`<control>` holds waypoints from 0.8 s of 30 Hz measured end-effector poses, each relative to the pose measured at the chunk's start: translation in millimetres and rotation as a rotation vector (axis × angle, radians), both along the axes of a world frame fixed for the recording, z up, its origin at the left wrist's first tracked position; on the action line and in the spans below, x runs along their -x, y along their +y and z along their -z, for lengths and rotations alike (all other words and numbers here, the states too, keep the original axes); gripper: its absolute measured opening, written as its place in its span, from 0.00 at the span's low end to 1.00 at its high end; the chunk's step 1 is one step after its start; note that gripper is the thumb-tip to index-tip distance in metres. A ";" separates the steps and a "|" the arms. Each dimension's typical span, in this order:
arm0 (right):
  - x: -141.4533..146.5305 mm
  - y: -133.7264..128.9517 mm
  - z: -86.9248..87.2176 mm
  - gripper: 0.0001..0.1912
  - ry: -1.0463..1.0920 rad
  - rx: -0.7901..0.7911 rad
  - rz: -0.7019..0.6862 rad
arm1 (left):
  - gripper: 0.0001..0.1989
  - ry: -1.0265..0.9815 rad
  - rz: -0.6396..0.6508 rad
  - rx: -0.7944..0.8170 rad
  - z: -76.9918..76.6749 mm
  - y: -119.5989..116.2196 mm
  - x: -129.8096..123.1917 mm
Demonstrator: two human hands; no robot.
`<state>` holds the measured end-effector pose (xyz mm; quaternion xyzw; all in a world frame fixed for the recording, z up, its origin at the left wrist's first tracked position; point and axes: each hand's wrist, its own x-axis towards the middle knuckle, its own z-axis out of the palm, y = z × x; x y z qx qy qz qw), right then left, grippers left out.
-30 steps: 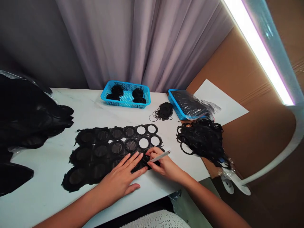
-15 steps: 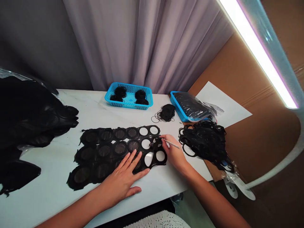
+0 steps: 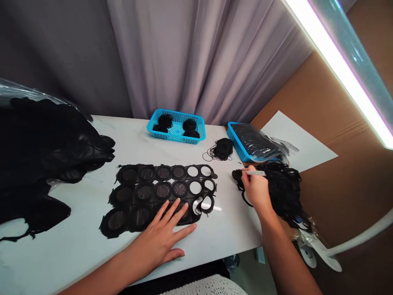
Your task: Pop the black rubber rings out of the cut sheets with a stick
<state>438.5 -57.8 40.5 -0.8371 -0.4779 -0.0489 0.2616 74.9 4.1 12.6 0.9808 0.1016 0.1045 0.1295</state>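
Observation:
My left hand [image 3: 161,239] lies flat with fingers spread on a black rubber sheet [image 3: 135,203]. Rows of round moulded shapes cover this sheet, and several circles at its right end are open holes showing the white table. The sheet's lower right corner is curled and twisted. My right hand [image 3: 257,190] pinches slim pale tweezers [image 3: 257,173] at the left edge of a heap of black rubber scraps [image 3: 281,190]. A small dark round piece [image 3: 236,175] is at the tweezers' tip; whether they grip it I cannot tell.
A blue basket [image 3: 175,138] with bundles of thin black rings stands at the back. Loose black rings [image 3: 223,148] lie beside a second blue basket [image 3: 238,143] holding a bagged black stack. More black sheeting [image 3: 55,151] piles up at left. A lit lamp [image 3: 344,69] hangs at upper right.
My right hand with the tweezers has moved right, from the sheet's right end to the scrap heap. The sheet's lower right corner has become curled. My left hand stays on the sheet.

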 end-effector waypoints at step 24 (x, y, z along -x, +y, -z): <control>23.9 40.9 26.4 0.18 1.195 -0.056 -0.493 | 0.18 0.116 -0.007 0.168 -11.7 -31.3 -164.4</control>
